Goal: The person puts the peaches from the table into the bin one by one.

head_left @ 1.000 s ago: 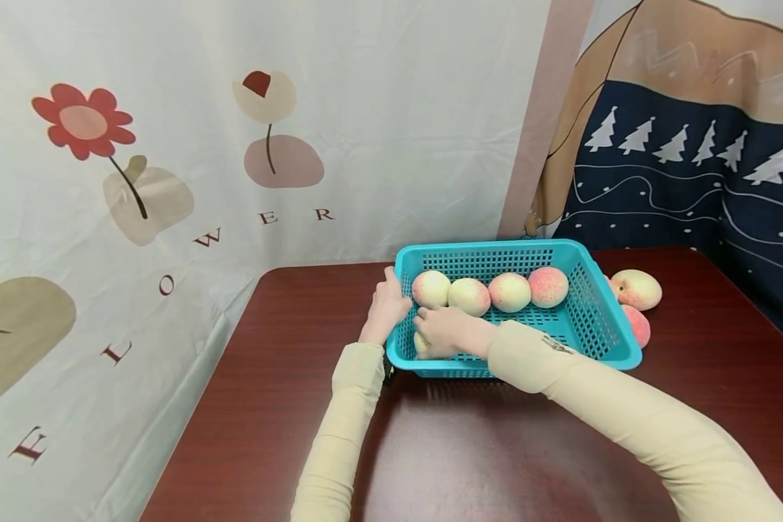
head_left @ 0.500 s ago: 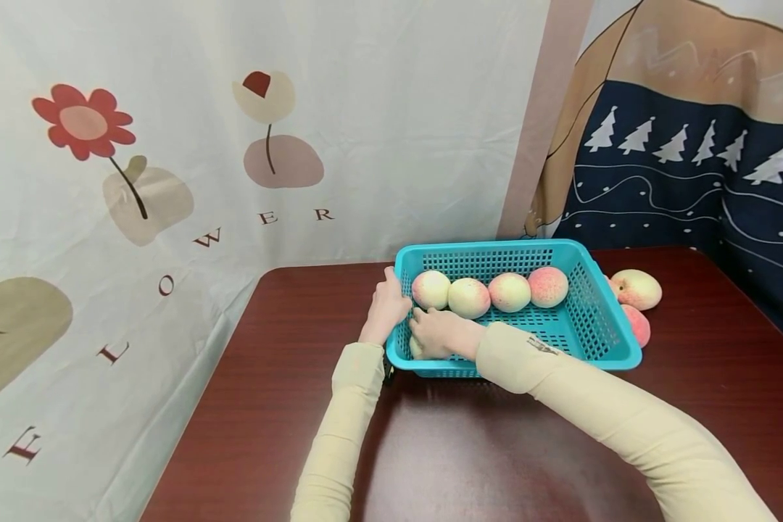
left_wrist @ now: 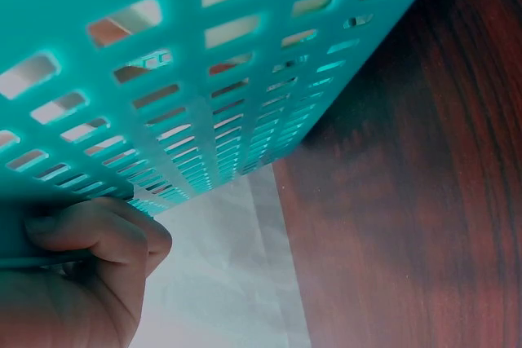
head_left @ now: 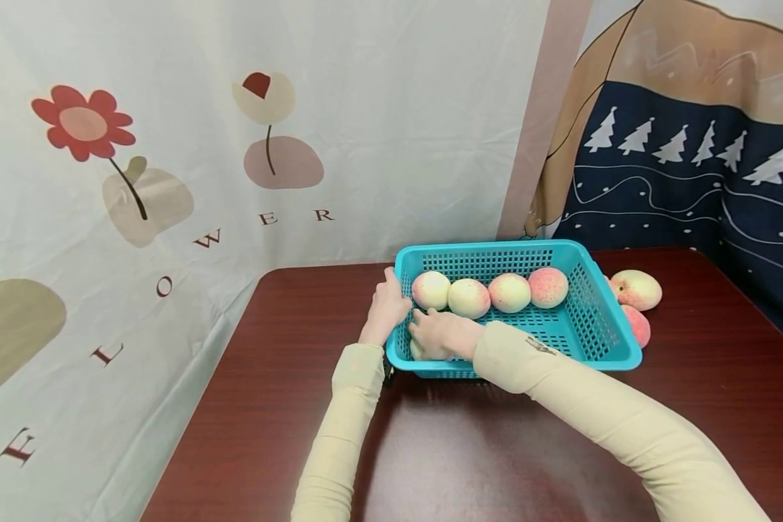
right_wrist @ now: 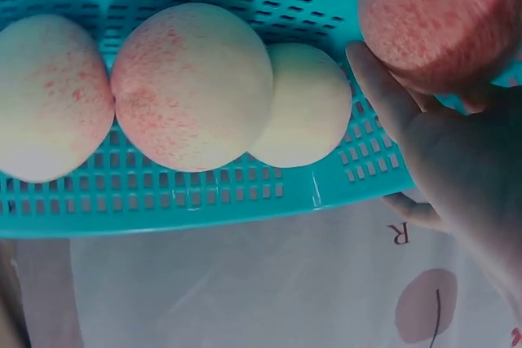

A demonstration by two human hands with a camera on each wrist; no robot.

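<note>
Round, red-flushed peach (right_wrist: 440, 18), upper right in the right-wrist view, sits within the curled right hand (right_wrist: 465, 152). Centre-frame from the head, the left hand (head_left: 387, 304) grips the turquoise plastic basket (head_left: 496, 247).

The right hand (head_left: 437, 336) mostly hides its peach (right_wrist: 440, 18) from the head camera — the basket (head_left: 489, 249) (its rim) partly covers an outer peach (head_left: 638, 326).

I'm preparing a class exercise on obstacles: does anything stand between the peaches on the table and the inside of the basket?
Yes: the plastic basket's right wall. The loose peaches lie outside it, so they would probably need lifting over its rim.
</note>
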